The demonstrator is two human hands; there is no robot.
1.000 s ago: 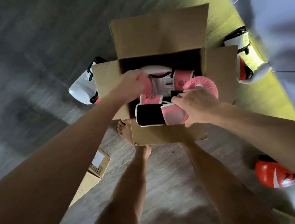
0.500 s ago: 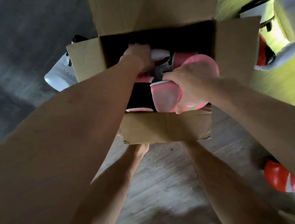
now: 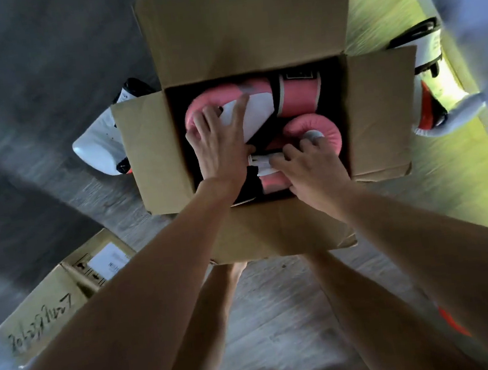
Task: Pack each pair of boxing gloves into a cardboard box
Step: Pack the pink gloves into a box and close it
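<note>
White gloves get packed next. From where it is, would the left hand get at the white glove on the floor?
Probably not directly: the left hand is down inside the cardboard box, and the box's left flap stands between it and the white glove.

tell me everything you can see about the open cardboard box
The open cardboard box is plain brown corrugated card, standing on the wood-look floor with all four flaps folded outward. Its dark inside holds two pink and white boxing gloves lying side by side. The left hand and right hand reach in, pressing on them.
</note>
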